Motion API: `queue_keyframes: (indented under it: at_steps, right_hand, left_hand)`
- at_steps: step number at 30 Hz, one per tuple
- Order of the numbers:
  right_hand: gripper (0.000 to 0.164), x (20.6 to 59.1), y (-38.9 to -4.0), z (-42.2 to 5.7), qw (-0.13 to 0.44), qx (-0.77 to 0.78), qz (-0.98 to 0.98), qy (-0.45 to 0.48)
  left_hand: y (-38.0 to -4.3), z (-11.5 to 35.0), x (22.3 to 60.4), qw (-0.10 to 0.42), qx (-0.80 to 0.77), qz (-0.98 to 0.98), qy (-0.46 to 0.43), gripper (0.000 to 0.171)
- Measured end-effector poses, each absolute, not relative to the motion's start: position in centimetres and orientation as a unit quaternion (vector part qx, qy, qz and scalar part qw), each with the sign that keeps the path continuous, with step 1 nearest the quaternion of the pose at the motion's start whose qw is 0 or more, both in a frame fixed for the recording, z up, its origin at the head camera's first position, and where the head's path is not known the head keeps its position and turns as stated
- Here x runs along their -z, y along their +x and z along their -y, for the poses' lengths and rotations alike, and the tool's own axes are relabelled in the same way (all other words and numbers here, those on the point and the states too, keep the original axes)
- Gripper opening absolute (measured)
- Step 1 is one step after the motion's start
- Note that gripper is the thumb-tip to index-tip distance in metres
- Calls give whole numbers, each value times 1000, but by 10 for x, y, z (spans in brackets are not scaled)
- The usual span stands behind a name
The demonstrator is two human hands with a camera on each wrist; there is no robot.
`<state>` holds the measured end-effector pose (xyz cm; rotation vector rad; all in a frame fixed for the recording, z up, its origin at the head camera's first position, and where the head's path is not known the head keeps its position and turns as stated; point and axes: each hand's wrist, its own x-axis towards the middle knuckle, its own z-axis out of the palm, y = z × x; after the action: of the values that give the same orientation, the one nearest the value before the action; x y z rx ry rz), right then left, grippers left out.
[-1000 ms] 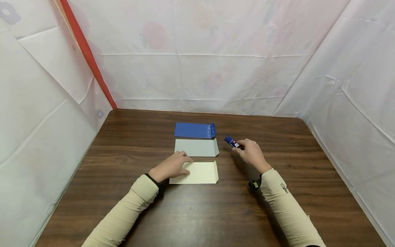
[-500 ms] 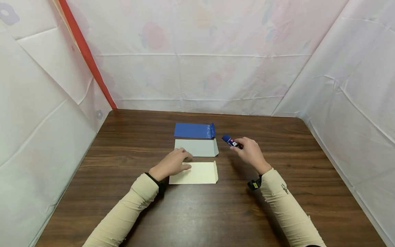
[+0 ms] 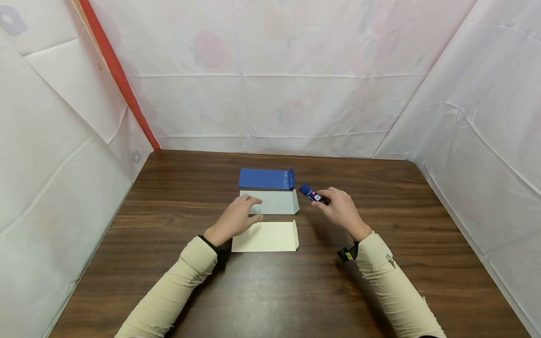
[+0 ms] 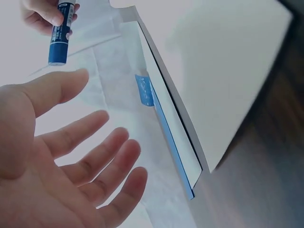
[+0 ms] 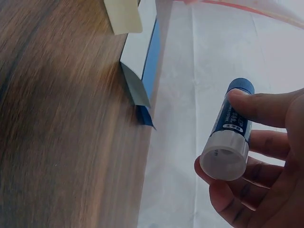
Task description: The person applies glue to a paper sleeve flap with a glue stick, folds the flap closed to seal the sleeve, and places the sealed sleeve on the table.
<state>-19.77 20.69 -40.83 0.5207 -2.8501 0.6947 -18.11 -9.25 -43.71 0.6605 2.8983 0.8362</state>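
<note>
My right hand [image 3: 343, 211] holds a dark blue glue stick [image 3: 312, 194] between thumb and fingers, to the right of three envelopes. Its blue end points left in the head view; a whitish, hollow-looking end [image 5: 223, 159] faces the right wrist camera. My left hand [image 3: 234, 219] spreads its fingers over the pale grey-green envelope [image 3: 276, 203], with the thumb near the cream envelope [image 3: 270, 238]; in the left wrist view its palm holds nothing. Farthest back lies the blue envelope [image 3: 263, 178], whitish streaks on and beside its right-hand flap [image 3: 291, 179]. All three flaps are at the right ends.
The envelopes lie in a column on a dark wooden table [image 3: 270, 286]. White patterned cloth [image 3: 270, 108] hangs behind the table and along both sides. A red strip [image 3: 122, 80] runs down the cloth at the back left corner.
My left hand has moved away from the cream envelope toward the grey-green one. My right hand has carried the glue stick slightly left. The envelopes stay where they were.
</note>
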Motion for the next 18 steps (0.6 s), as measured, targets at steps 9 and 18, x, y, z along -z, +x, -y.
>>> queue_keyframes:
  at_steps: [9, 18]
  right_hand:
    - [30, 404, -194, -201, 94, -254, 944, 191]
    - [29, 402, -192, -196, 95, -266, 939, 197]
  left_hand:
    - [-183, 88, 433, 1, -307, -931, 199, 46]
    - [-185, 79, 430, -12, -341, -920, 194, 47]
